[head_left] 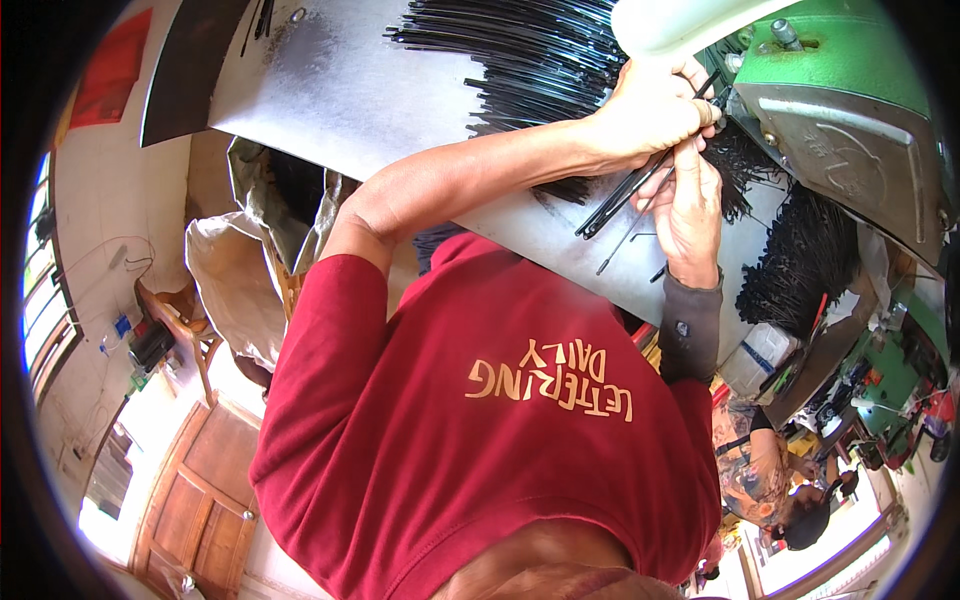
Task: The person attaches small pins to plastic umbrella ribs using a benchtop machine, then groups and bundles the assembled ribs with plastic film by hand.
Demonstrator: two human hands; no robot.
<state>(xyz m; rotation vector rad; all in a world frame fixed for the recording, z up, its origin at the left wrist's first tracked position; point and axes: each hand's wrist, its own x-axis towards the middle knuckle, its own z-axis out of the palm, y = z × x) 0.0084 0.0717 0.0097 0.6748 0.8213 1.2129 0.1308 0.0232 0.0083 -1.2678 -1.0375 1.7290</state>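
Note:
My left hand is closed at the side of a green machine, its fingertips pinching the upper ends of thin black rods. Just below it, my right hand is closed round a small bundle of thin black rods, which slants down to the left over the metal table. The two hands nearly touch. Beyond my left hand lies a wide spread of similar black rods. The point where the fingers meet the rods is partly hidden.
A thick heap of black rods lies right of my right hand. A white curved piece overhangs the far side. Pale sacks stand left of the table. Another person is at the lower right, near a plastic box.

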